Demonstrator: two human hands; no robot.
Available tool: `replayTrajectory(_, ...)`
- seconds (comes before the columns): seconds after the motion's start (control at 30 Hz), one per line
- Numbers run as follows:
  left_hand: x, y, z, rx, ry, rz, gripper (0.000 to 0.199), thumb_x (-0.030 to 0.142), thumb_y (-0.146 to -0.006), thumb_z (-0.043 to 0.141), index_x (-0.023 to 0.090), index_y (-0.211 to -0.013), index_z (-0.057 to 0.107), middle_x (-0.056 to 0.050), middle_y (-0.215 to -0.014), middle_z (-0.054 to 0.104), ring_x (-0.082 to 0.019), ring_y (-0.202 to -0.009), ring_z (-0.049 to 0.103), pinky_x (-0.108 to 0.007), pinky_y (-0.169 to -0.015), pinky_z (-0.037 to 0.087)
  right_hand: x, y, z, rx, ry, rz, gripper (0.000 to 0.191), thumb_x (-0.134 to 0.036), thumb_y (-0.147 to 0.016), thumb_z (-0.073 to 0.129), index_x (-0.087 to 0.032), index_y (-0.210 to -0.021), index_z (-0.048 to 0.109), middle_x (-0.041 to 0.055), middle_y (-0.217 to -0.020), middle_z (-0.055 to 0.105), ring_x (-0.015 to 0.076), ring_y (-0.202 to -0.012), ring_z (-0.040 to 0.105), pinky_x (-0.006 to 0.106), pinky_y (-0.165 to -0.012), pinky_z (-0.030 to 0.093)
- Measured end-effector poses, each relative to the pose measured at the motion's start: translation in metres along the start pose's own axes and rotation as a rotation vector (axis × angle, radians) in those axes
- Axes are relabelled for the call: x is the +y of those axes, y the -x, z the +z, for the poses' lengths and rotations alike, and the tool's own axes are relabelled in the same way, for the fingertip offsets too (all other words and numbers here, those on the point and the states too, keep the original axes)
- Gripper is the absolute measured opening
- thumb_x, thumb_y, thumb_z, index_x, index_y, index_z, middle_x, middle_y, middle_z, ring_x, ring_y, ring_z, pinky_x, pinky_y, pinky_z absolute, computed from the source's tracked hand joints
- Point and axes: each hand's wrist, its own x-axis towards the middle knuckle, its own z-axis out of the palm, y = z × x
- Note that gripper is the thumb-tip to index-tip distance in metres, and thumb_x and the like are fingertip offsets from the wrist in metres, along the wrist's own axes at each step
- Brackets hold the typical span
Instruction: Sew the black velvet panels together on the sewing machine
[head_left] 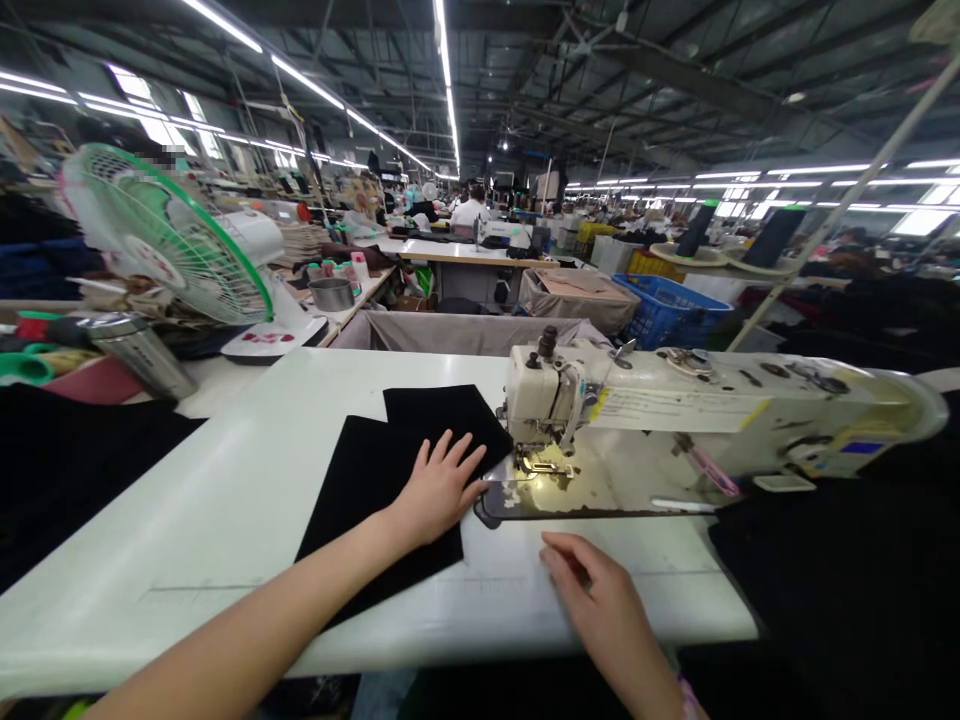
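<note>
The left grip [442, 490] lies flat, fingers spread, atop the black cloth [367, 470], which extends beneath it from near the desk's [240, 480] front edge toward the sewing machine [637, 390]. The right grip [592, 590], loosely curled and empty, is near that edge.

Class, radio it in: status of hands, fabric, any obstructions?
Left hand on black fabric, fingers spread. Right hand loosely curled, in front of sewing machine. Fabric left of presser foot. Pink-handled tool on machine bed, apart from fabric.
</note>
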Motion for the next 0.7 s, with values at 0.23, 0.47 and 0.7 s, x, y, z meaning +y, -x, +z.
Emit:
replayTrajectory(0.23,-0.040,0.012,-0.027,-0.036,0.035,0.182,0.050,0.053,-0.097,0.047,0.024,-0.136,0.058,-0.011,-0.154,0.046,-0.034,-0.148,0.030,-0.064,-0.119,0.019,-0.008,-0.011,0.010,0.025,0.179,-0.189,0.028,-0.030,-0.098,0.048,-0.020,-0.104,0.073,0.0086,-0.101,0.076,0.0237,-0.093,0.071,0.035,-0.085,0.057)
replayTrajectory(0.47,-0.021,-0.019,-0.020,-0.032,0.045,0.158,0.048,0.034,-0.102,0.034,0.020,-0.147,0.044,-0.010,-0.157,0.043,-0.030,-0.147,0.033,-0.063,-0.116,0.027,-0.044,-0.061,0.052,-0.080,0.578,-0.487,0.049,-0.028,-0.095,0.059,-0.008,-0.139,0.054,0.0188,-0.146,0.054,0.0341,-0.137,0.048,0.053,-0.113,0.040)
replayTrajectory(0.7,-0.027,-0.032,-0.003,-0.022,-0.004,0.144,0.050,0.038,-0.101,0.039,0.027,-0.149,0.042,-0.006,-0.158,0.040,-0.029,-0.148,0.032,-0.061,-0.118,0.024,-0.052,-0.065,0.065,-0.027,0.551,-0.480,0.031,-0.024,-0.097,0.055,-0.008,-0.122,0.063,0.0186,-0.120,0.070,0.0323,-0.112,0.064,0.053,-0.105,0.046)
